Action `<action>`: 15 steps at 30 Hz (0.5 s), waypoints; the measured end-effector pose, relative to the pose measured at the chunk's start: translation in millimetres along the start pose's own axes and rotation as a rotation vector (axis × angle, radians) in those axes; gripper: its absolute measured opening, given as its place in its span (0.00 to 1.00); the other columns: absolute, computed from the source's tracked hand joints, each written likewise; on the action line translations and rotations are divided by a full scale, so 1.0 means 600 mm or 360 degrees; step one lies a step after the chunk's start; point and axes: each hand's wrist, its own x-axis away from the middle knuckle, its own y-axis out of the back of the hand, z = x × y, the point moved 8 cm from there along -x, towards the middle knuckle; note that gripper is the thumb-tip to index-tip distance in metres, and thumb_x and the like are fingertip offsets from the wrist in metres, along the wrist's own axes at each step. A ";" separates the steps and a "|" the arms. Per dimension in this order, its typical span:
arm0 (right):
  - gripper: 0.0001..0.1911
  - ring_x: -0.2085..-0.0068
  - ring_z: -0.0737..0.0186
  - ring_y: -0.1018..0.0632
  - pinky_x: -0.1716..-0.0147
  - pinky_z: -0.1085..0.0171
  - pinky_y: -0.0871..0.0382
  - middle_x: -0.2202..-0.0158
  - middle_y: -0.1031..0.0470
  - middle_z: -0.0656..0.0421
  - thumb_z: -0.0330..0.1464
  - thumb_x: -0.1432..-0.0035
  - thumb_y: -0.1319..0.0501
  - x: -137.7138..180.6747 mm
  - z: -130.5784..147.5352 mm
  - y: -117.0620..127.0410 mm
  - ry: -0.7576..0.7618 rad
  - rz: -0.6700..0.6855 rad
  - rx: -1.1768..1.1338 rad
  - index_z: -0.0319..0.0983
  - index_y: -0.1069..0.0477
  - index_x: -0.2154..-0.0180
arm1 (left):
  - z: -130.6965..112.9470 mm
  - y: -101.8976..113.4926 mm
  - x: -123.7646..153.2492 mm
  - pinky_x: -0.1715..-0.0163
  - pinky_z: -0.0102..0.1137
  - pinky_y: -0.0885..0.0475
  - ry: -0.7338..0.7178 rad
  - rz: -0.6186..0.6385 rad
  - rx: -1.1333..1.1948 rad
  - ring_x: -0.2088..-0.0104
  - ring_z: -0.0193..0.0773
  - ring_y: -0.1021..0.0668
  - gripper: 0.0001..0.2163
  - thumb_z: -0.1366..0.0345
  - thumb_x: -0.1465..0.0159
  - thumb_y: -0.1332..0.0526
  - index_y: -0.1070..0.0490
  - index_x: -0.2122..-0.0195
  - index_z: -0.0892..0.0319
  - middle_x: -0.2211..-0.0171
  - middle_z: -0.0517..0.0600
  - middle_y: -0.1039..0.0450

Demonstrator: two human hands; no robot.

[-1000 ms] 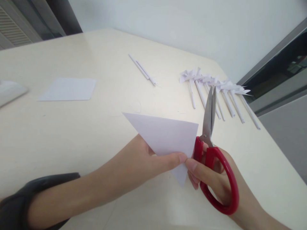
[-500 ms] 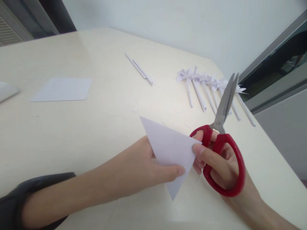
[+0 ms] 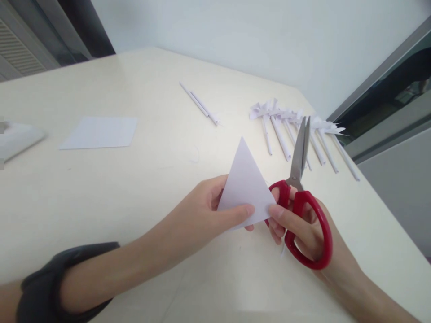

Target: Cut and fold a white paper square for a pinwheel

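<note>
Watching from my end through the head cam, the white paper triangle (image 3: 244,184) is up in front of the person, over the near part of the table (image 3: 141,103), one point facing away. The left hand (image 3: 205,206) has it pinched, thumb on top and fingers underneath, and the right hand (image 3: 301,224) is nipping its right corner between thumb and fingertips. What bugs me: that same right hand is also wearing the red-handled scissors (image 3: 295,181), blades pointing away with a slim gap at the tips. Sharing one hand like that, I reckon a twist could swing the blades into something, or the loose handles could drag the corner and crease it. If the left thumb slips, the layers (if it's folded, can't tell) might shift. Farther out, in my view the blades cross the row of paper pinwheels (image 3: 274,110), so a careless reach could snag them. The rolled paper sticks (image 3: 204,107) and spare sheet (image 3: 101,132) lie well apart, so less worry there.
</note>
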 end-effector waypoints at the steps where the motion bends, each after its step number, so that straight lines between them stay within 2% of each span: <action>1: 0.11 0.78 0.70 0.30 0.78 0.68 0.37 0.79 0.33 0.66 0.37 0.40 0.39 -0.003 0.006 0.008 -0.0004 -0.0026 0.0070 0.40 0.34 0.71 | -0.002 -0.001 0.000 0.64 0.30 0.27 -0.0009 0.0008 -0.0019 0.66 0.37 0.22 0.09 0.72 0.42 0.38 0.28 0.60 0.58 0.66 0.46 0.22; 5: 0.08 0.73 0.67 0.29 0.76 0.69 0.34 0.72 0.30 0.63 0.39 0.39 0.40 -0.019 0.025 0.057 0.0020 -0.0230 0.0599 0.41 0.33 0.65 | 0.000 -0.007 0.000 0.60 0.37 0.26 -0.0006 0.0070 -0.0106 0.62 0.42 0.22 0.17 0.72 0.44 0.38 0.32 0.53 0.58 0.59 0.51 0.23; 6: 0.07 0.71 0.65 0.28 0.75 0.67 0.33 0.69 0.29 0.62 0.39 0.38 0.42 -0.024 0.027 0.067 0.0052 -0.0274 0.0834 0.42 0.33 0.62 | 0.003 -0.008 0.000 0.60 0.38 0.27 0.0003 0.0088 -0.0143 0.61 0.44 0.21 0.18 0.72 0.45 0.37 0.33 0.53 0.58 0.58 0.51 0.24; 8: 0.06 0.69 0.62 0.28 0.73 0.63 0.31 0.66 0.28 0.59 0.36 0.37 0.45 -0.032 0.028 0.073 0.0170 -0.0316 0.1417 0.41 0.34 0.61 | 0.009 -0.009 0.001 0.60 0.39 0.27 0.0018 0.0100 -0.0231 0.60 0.46 0.22 0.19 0.70 0.45 0.36 0.35 0.52 0.58 0.59 0.52 0.24; 9: 0.05 0.68 0.60 0.27 0.71 0.61 0.32 0.63 0.28 0.57 0.34 0.38 0.45 -0.034 0.025 0.074 0.0205 -0.0347 0.1571 0.41 0.34 0.60 | 0.011 -0.008 0.001 0.60 0.40 0.28 0.0024 0.0092 -0.0277 0.60 0.47 0.22 0.19 0.69 0.46 0.36 0.35 0.53 0.57 0.59 0.52 0.25; 12: 0.09 0.63 0.55 0.26 0.66 0.56 0.31 0.55 0.30 0.51 0.30 0.39 0.46 -0.039 0.007 0.064 0.0274 -0.0353 0.1772 0.39 0.32 0.57 | 0.012 -0.007 0.000 0.60 0.39 0.29 0.0044 0.0049 -0.0323 0.60 0.45 0.22 0.18 0.69 0.45 0.38 0.37 0.53 0.57 0.60 0.51 0.25; 15: 0.11 0.57 0.51 0.27 0.61 0.54 0.30 0.55 0.32 0.47 0.27 0.39 0.48 -0.040 0.000 0.049 0.0352 -0.0348 0.1858 0.36 0.33 0.55 | 0.013 -0.008 -0.001 0.64 0.36 0.33 0.0133 0.0041 -0.0259 0.65 0.42 0.22 0.19 0.71 0.45 0.41 0.40 0.52 0.57 0.67 0.47 0.25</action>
